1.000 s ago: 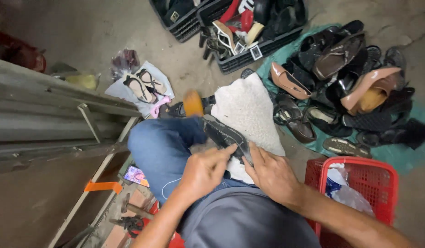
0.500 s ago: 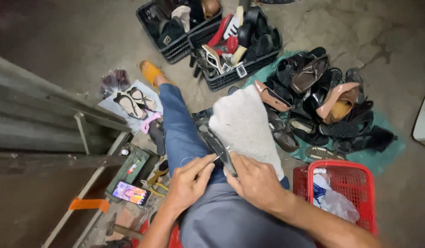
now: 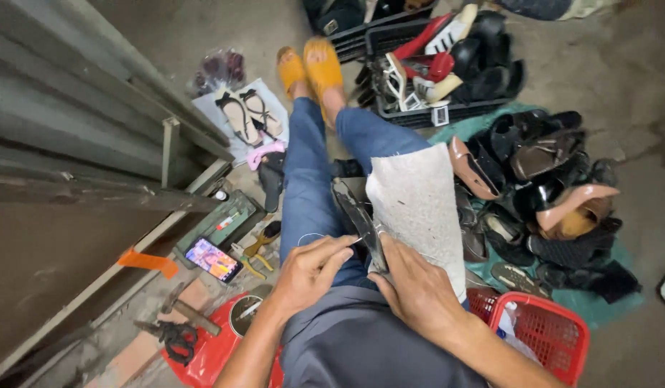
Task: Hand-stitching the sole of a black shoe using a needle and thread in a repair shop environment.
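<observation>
Far left: a grey metal shutter [image 3: 66, 108] runs along the floor [image 3: 634, 86].
Low left: a hammer [image 3: 185, 309] and black scissors [image 3: 171, 338] lie by a red stool [image 3: 217, 352]. A phone [image 3: 212, 259] with a lit screen lies close by, next to yellow pliers [image 3: 257, 248].
Upper left: a pair of strappy sandals [image 3: 248, 115] sits on a white sheet.
Left hand [image 3: 311, 273]: fingers pinched together on a thin white thread [image 3: 311, 237], right beside the shoe.
Shoe [image 3: 361, 219]: dark and narrow, resting on the lap over the blue jeans [image 3: 307, 187], between the two hands.
Right hand [image 3: 415, 287]: closed on the near end of the shoe, holding it steady.
White cloth [image 3: 419, 208]: spread over the right knee, touching the shoe.
Feet: orange slippers [image 3: 311, 68] at the top middle.
Upper right: a black crate [image 3: 437, 65] full of shoes.
Right: a shoe pile [image 3: 548, 194] on a green mat.
Low right: a red basket [image 3: 548, 334] with a plastic bag inside.
</observation>
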